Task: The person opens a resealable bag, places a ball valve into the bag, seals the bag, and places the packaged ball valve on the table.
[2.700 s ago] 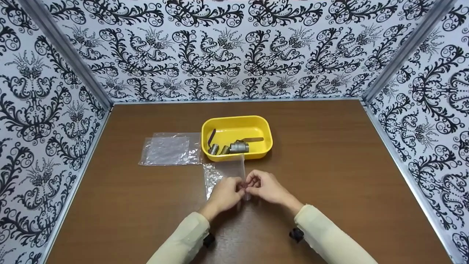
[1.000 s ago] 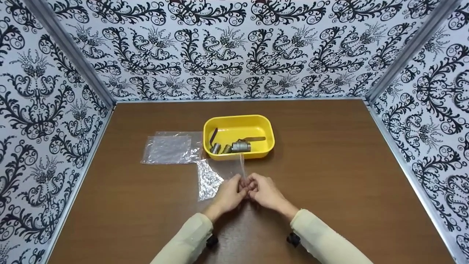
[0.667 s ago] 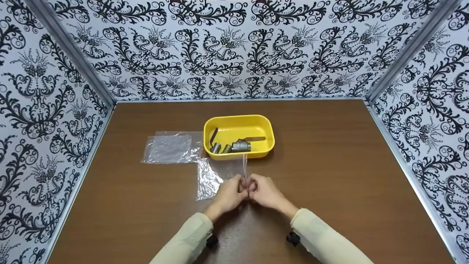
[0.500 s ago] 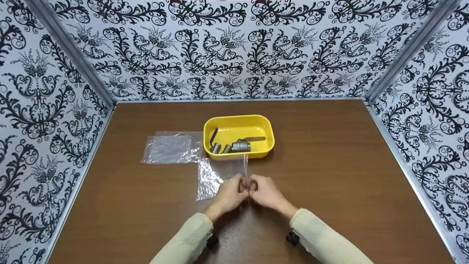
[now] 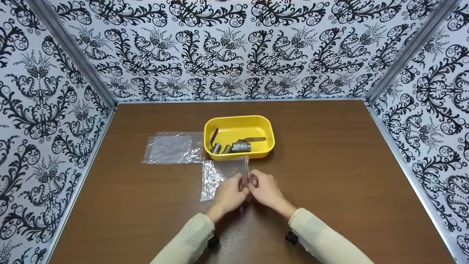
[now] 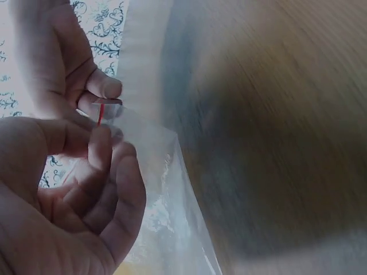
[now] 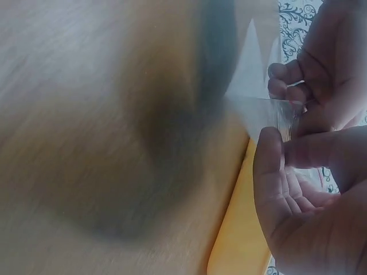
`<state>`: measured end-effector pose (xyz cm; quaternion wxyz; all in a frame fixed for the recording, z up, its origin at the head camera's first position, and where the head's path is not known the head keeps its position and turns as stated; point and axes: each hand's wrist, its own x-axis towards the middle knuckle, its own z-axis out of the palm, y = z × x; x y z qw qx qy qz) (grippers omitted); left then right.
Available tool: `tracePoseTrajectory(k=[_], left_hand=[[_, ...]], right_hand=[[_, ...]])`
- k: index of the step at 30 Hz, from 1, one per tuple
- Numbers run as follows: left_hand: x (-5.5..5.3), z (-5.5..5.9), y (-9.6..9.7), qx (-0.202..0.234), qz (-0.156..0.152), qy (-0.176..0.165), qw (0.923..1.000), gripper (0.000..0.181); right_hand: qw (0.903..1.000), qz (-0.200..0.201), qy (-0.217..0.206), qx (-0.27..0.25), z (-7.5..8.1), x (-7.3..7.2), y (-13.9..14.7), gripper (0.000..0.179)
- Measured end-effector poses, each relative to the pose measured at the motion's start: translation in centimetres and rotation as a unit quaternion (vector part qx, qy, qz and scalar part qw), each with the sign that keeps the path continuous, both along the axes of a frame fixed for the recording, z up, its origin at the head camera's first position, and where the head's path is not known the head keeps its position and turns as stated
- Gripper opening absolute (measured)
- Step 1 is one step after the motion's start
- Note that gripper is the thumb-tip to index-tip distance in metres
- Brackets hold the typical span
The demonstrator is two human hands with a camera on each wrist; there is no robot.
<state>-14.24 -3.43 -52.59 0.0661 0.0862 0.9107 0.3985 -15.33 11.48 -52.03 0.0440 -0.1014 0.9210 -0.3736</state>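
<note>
A clear zip-lock bag (image 5: 212, 179) stretches leftward from my two hands, in front of the yellow tub. My left hand (image 5: 231, 192) pinches the bag near its zip edge, thumb against curled fingers. Directly opposite, my right hand (image 5: 266, 189) pinches the same edge, its fingertips meeting those of the left. A red line on the zip strip (image 6: 101, 113) shows between the fingertips in the left wrist view. In the right wrist view the bag's clear film (image 7: 258, 114) spreads out from the fingers. My hands cover part of the bag's opening edge.
Behind the bag stands a yellow tub (image 5: 271, 126) holding a large ball valve (image 5: 241, 147), a smaller valve with a dark lever (image 5: 214, 135) and a short metal fitting (image 5: 227, 149). More clear bags (image 5: 170, 148) lie flat to its left. Patterned walls (image 5: 234, 47) enclose the wooden table (image 5: 322, 154).
Both hands have stayed on the bag's zip edge, shifting their pinch slightly along it. The right fingers have spread a little, and the bag has moved slightly right over the last half second.
</note>
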Motion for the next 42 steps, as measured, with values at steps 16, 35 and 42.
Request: tracePoseTrajectory(k=[16, 35, 42], left_hand=[[0.1, 0.4, 0.3, 0.003, -0.010, 0.021, 0.9997, 0.019], [0.2, 0.7, 0.7, -0.079, 0.036, 0.094, 0.9918, 0.010], [-0.1, 0.9, 0.6, -0.127, 0.060, 0.138, 0.9805, 0.013]], right_hand=[[0.9984, -0.035, 0.039, 0.022, 0.0, -1.7, 0.2, 0.013], [0.9946, -0.057, 0.053, 0.068, 0.0, -2.8, 0.8, 0.010], [0.9945, -0.042, 0.038, 0.088, 0.3, -2.9, 0.9, 0.021]])
